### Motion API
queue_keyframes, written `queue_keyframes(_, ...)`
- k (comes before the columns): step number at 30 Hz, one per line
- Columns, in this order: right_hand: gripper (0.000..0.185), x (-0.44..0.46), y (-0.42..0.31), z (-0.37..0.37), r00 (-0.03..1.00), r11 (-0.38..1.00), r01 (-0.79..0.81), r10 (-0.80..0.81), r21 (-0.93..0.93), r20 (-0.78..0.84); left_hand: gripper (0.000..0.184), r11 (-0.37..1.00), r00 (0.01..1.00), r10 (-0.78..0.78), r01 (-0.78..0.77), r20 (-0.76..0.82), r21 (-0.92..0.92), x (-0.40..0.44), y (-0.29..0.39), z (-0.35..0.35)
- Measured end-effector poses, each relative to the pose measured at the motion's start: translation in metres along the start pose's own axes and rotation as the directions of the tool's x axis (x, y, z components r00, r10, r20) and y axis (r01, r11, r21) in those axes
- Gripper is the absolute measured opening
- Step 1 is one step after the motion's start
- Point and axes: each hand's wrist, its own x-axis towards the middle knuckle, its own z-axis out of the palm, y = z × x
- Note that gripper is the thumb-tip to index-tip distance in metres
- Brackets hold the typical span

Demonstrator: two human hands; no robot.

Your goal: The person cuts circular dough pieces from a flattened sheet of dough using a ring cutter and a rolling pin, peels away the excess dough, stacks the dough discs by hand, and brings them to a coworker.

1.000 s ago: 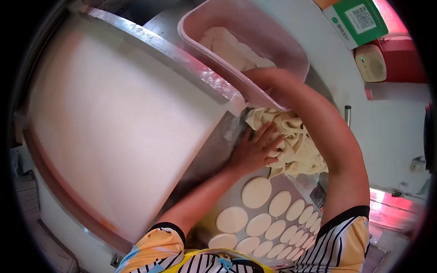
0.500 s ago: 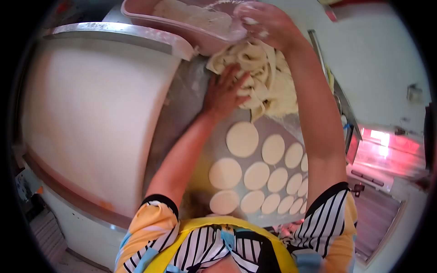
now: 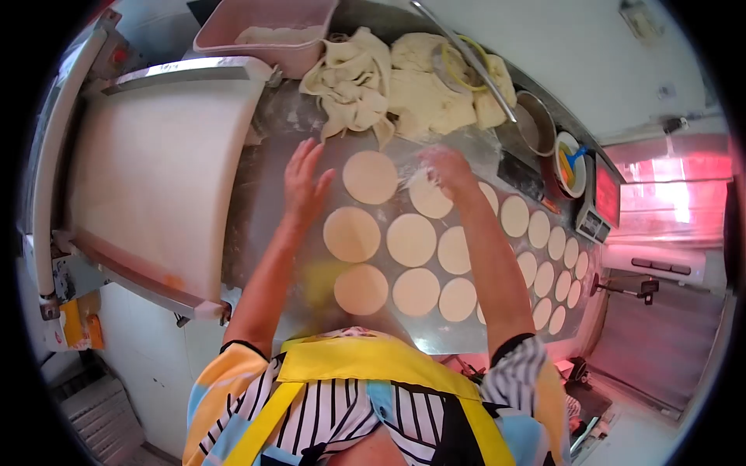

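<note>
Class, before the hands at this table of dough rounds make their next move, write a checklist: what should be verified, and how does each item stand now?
1. Left hand free: ok, open and empty.
2. Right hand over the dough rounds: ok, white powder shows at its fingers.
3. Rounds flat, not stacked: ok where visible; cannot tell behind the right forearm.
4. Every round powdered: cannot tell.
5. Folded dough off the rounds: ok, it lies beyond them.
</note>
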Motion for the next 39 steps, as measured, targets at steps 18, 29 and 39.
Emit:
queue_keyframes(18, 0.018, -0.182, 0.136, -0.616, 0.566, 0.984, 0.156, -0.014, 0.090, -0.824, 0.033, 0.939, 0.889, -0.235, 0.103, 0.393, 0.329, -0.103, 0.119, 0.037)
queue_keyframes(29, 0.009, -0.261, 0.176, -0.674, 0.822, 0.945, 0.132, 0.065, 0.300, -0.566, 0.031, 0.940, 0.837, -0.255, 0.098, 0.483, 0.326, -0.077, 0.178, 0.131)
queue_keyframes(39, 0.016, -0.249, 0.138, -0.481, 0.906, 0.968, 0.032, 0.078, 0.250, -0.416, 0.026, 0.969, 0.862, -0.187, 0.084, 0.471, 0.232, -0.092, 0.138, 0.098)
